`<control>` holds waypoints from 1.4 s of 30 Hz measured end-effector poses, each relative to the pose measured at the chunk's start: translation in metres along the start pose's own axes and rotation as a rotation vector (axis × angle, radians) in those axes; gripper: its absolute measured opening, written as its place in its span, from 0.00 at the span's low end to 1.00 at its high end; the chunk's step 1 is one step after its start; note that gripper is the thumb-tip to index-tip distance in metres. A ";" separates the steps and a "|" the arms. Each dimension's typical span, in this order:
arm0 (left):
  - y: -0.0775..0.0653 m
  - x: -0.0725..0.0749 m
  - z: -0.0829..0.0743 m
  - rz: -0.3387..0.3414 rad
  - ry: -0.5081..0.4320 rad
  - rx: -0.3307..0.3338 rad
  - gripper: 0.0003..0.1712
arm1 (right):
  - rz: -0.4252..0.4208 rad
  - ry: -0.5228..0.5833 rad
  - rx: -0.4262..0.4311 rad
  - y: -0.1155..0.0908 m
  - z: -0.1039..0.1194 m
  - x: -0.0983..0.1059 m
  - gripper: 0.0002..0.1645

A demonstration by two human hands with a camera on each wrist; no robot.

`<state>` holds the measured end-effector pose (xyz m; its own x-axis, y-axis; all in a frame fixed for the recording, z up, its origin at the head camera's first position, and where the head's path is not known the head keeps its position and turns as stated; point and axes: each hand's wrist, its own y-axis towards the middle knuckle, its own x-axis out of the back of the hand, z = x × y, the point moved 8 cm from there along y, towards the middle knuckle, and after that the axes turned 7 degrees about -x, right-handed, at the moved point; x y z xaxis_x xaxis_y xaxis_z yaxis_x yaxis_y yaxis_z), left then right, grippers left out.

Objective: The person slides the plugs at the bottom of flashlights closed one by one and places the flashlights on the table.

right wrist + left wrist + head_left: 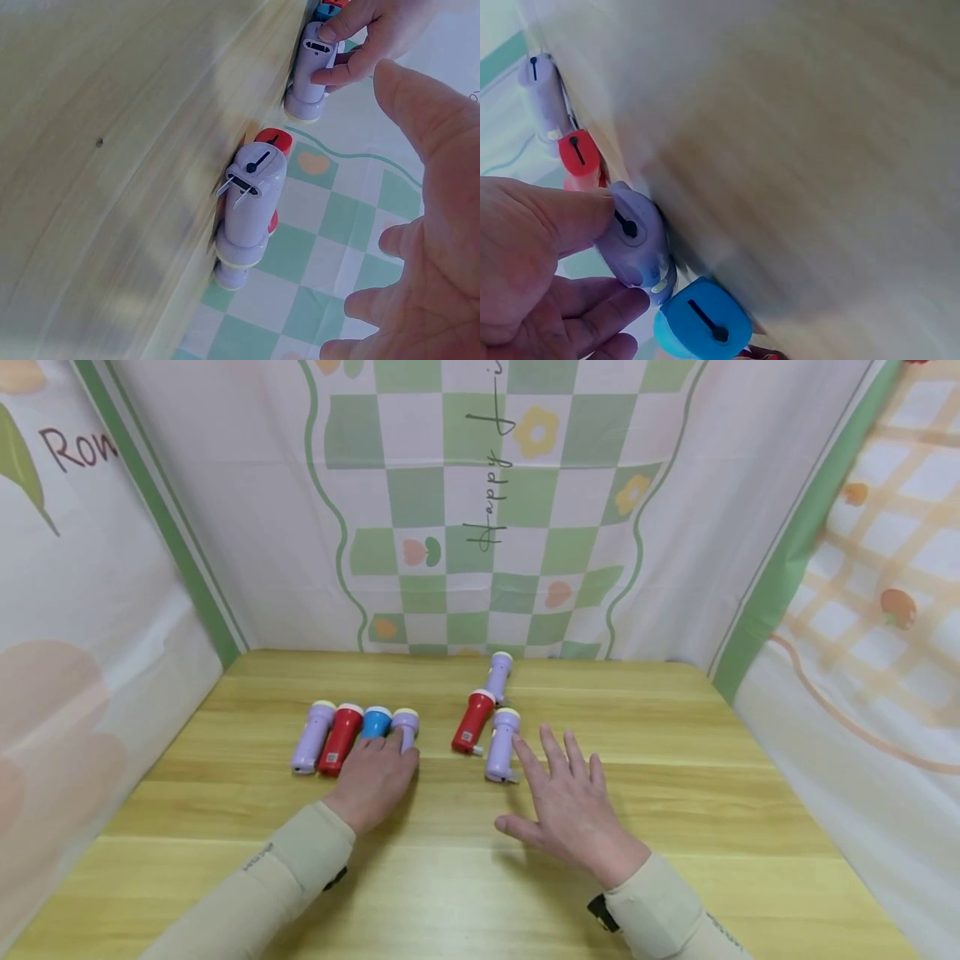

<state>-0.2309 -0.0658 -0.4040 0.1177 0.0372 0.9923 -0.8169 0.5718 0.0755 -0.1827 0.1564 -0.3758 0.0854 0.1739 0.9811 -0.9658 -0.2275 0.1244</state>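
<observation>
My left hand (372, 785) pinches a purple flashlight (406, 723) between thumb and fingers, at the right end of a row on the table. In the left wrist view that purple flashlight (634, 236) lies beside a blue flashlight (709, 321). My right hand (566, 810) is open with fingers spread, close to the right side of another purple flashlight (502, 747). Two metal prongs (241, 196) stick out from this one's tail end in the right wrist view. A red flashlight (474, 722) lies just left of it, its own prongs out too.
Left of the blue flashlight, a red flashlight (341, 739) and a purple flashlight (312, 739) complete the row. One more purple flashlight (498, 677) lies behind the middle group. The wooden table (450, 877) ends at a patterned cloth (416, 497) at the back.
</observation>
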 end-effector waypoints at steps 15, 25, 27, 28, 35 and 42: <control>-0.002 0.003 0.009 -0.053 -0.078 -0.020 0.17 | -0.008 -0.009 0.010 0.000 0.001 0.001 0.64; -0.003 0.004 0.009 -0.048 -0.049 -0.025 0.23 | -0.008 -0.018 0.014 0.001 0.003 0.001 0.64; -0.004 0.004 0.009 -0.050 -0.048 -0.026 0.23 | -0.008 -0.018 0.014 0.001 0.003 0.001 0.65; -0.004 0.004 0.009 -0.052 -0.048 -0.026 0.22 | -0.008 -0.018 0.015 0.001 0.003 0.001 0.65; -0.005 0.006 0.007 -0.057 -0.038 -0.032 0.21 | -0.008 -0.015 0.010 0.000 0.003 0.001 0.65; -0.005 0.008 0.006 -0.049 -0.025 -0.036 0.25 | -0.014 -0.003 0.015 -0.001 0.003 0.002 0.64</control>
<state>-0.2295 -0.0728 -0.3962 0.1422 -0.0119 0.9898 -0.7896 0.6017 0.1206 -0.1812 0.1542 -0.3739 0.0993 0.1743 0.9797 -0.9607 -0.2397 0.1400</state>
